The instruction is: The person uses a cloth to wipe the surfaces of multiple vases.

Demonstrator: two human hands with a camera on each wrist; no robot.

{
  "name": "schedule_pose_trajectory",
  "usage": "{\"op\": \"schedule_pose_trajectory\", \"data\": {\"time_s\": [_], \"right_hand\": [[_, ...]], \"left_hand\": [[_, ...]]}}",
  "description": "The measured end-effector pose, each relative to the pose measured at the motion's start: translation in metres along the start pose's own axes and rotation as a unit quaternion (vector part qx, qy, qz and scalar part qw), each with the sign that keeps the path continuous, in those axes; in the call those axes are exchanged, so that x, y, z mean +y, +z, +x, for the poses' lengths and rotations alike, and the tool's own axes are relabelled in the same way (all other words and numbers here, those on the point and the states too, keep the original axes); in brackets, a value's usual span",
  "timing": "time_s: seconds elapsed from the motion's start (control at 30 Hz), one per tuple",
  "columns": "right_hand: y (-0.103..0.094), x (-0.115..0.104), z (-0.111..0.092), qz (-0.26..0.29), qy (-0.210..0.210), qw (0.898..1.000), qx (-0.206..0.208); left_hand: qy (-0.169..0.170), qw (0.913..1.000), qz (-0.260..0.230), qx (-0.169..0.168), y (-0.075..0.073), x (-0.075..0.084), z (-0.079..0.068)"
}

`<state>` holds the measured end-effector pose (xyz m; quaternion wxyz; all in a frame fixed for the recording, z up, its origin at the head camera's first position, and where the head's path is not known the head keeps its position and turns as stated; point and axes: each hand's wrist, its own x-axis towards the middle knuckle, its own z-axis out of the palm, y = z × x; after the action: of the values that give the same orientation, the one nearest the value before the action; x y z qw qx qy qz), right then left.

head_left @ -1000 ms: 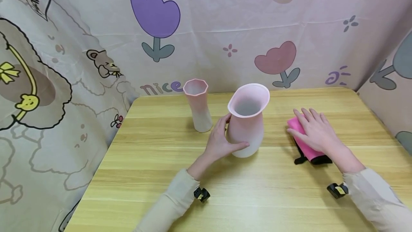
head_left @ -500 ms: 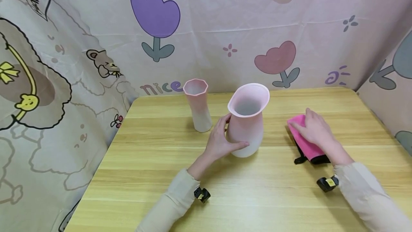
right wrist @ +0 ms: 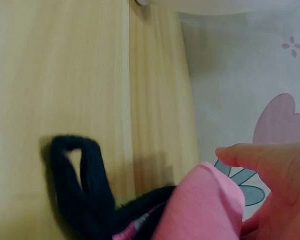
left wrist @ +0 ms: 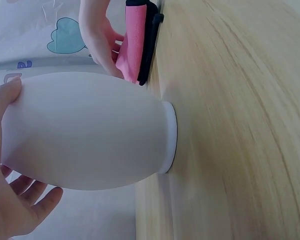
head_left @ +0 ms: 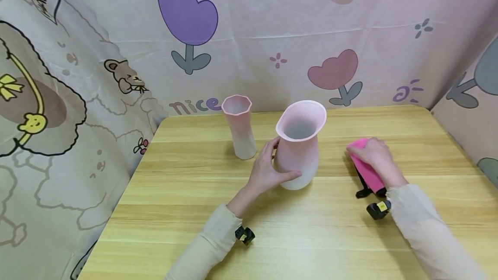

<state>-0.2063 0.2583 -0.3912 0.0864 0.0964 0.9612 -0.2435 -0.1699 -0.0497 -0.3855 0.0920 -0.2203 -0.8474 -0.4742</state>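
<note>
My left hand [head_left: 268,172] holds the side of a wide-mouthed pink-and-white vase [head_left: 297,157], thumb across its front and fingers around its left side. In the left wrist view the white base of this vase [left wrist: 90,130] rests on the table. To the right, my right hand [head_left: 377,155] grips a folded pink cloth [head_left: 367,170] with black edging. The right wrist view shows the thumb above the pink cloth [right wrist: 202,210], other fingers mostly hidden behind it, and a black loop [right wrist: 85,185] lying on the wood.
A slimmer pink-to-white vase [head_left: 243,135] with a faceted rim stands left of the wide one. The wooden table [head_left: 311,237] ends at a printed curtain [head_left: 249,33] behind and on both sides. A small black camera [head_left: 378,209] sits at the right wrist.
My right hand has gone from lying flat with spread fingers on the pink cloth to curling round its right side, shifting slightly left. The left hand and both vases stay in place.
</note>
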Motion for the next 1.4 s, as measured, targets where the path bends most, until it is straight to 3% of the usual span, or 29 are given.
{"op": "schedule_pose_trajectory", "data": {"time_s": [0.17,0.47,0.8,1.1,1.23,1.4], "right_hand": [[0.008,-0.002,0.008,-0.004,0.017,1.0,0.025],[0.011,-0.001,0.015,-0.018,0.052,0.998,0.012],[0.013,0.004,0.024,-0.017,0.043,0.999,0.008],[0.016,0.008,0.027,-0.035,-0.004,0.999,0.022],[0.018,0.008,0.024,-0.021,-0.063,0.997,0.042],[0.017,0.001,0.015,0.037,-0.132,0.988,0.063]], "left_hand": [[0.007,1.0,-0.002,0.0,0.001,-0.001,0.001],[0.012,0.9999,-0.004,0.003,0.002,-0.001,0.002],[0.006,1.0,-0.003,0.002,0.002,-0.001,0.002],[-0.001,1.0,-0.009,-0.001,0.003,0.0,0.001],[-0.006,0.9999,-0.011,-0.002,0.002,0.0,0.0],[-0.004,0.9999,-0.01,0.0,0.002,-0.001,-0.001]]}}
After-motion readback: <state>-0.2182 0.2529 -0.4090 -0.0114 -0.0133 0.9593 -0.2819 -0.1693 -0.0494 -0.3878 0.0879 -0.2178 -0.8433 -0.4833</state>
